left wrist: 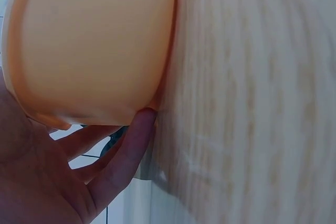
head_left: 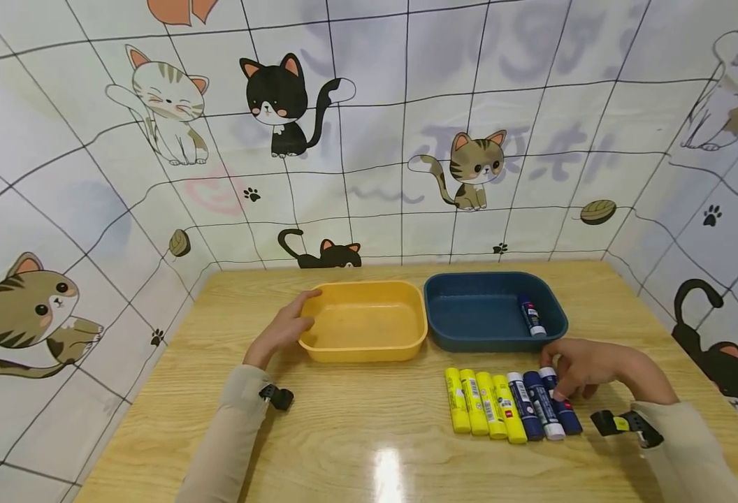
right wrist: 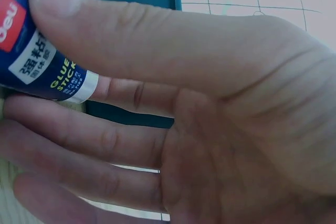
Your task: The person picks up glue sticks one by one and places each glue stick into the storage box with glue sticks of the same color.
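Observation:
My left hand [head_left: 284,327] holds the left end of a yellow plastic tray [head_left: 369,355], with its thumb at the rim. In the left wrist view, fingers [left wrist: 126,150] lie along the tray's outer wall, one fingertip low by the tabletop. My right hand [head_left: 589,367] pinches a dark blue glue stick [head_left: 570,419] between thumb and fingers, at the right end of a row. "Glue stick" reads on its label in the right wrist view. Two other blue glue sticks [head_left: 541,405] lie beside it, then several yellow glue sticks [head_left: 487,405].
A dark blue tray [head_left: 476,344] touches the yellow one on its right. Inside it, one blue glue stick [head_left: 532,318] leans near the right wall. Behind the wooden table [head_left: 319,433] hangs a white sheet [head_left: 375,119] printed with cats.

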### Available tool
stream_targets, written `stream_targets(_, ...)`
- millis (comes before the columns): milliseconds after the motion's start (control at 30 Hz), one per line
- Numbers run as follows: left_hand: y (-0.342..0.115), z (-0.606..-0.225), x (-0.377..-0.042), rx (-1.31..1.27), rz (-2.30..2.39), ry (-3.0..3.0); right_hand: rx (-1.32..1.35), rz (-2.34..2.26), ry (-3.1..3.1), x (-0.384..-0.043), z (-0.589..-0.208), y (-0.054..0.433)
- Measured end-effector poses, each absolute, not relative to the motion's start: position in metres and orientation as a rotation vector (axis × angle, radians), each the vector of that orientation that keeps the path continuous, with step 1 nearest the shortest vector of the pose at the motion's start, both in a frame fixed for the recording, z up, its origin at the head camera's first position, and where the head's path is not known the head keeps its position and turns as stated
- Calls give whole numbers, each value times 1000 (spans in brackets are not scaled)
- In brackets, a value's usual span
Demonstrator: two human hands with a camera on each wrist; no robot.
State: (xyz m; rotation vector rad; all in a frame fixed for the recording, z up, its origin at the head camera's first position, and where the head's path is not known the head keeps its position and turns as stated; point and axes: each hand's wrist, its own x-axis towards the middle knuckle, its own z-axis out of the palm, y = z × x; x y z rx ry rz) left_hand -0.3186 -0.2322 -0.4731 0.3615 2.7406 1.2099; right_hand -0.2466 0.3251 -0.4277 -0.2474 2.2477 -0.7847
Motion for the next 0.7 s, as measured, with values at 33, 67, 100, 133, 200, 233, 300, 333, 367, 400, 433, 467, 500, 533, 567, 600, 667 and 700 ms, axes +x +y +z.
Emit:
stream_targets(33, -232, -473, -319, 367, 1209, 2741, -244, -788, 2248, -246, -427, 325)
stream_targets(67, -232, -473, -319, 367, 1210, 2743, -246, -788, 2249, -246, -427, 326)
stream_targets(100, -232, -473, -319, 365, 1211, 2744, -248, -789, 2248, -246, -427, 326)
stream_targets(133, -232, -473, -318, 363, 1208, 2747, -253, -793, 2243, -245, -427, 325)
stream_targets(200, -232, -473, -317, 352, 1199, 2752, -265, -802, 2230, -245, -427, 325)
stream_targets(233, -232, -473, -317, 345, 1200, 2751, -274, -812, 2220, -245, -427, 324)
stream_targets(300, -232, -474, -316, 341, 1202, 2744, -294, -837, 2195, -245, -427, 324)
stream_targets(333, -232, -474, -316, 341, 1200, 2743, -309, -849, 2186, -245, -427, 324)
stream_targets(367, -232, -473, -316, 342, 1203, 2741, -319, -864, 2176, -244, -427, 324)
stream_targets(400, -232, -473, -315, 344, 1202, 2742, -335, -880, 2166, -244, -427, 324)
stream_targets(433, -232, -473, -315, 347, 1203, 2744, -342, -893, 2162, -244, -427, 324)
stream_targets(467, -232, -473, -315, 348, 1201, 2745, -355, -905, 2156, -244, -427, 325)
stream_targets(500, -232, -472, -315, 344, 1204, 2744, -369, -915, 2150, -244, -426, 325)
stream_targets(533, -232, -472, -315, 344, 1203, 2744, -378, -925, 2145, -244, -426, 325)
stream_targets(567, -232, -472, -315, 345, 1204, 2743, -383, -936, 2140, -243, -426, 325)
stream_targets(600, -231, -472, -315, 347, 1204, 2742, -396, -942, 2136, -243, -426, 325)
stream_targets(667, -231, -471, -315, 353, 1207, 2741, -412, -949, 2129, -242, -426, 325)
stream_targets(700, -230, -471, -315, 359, 1208, 2743, -419, -949, 2130, -242, -426, 325)
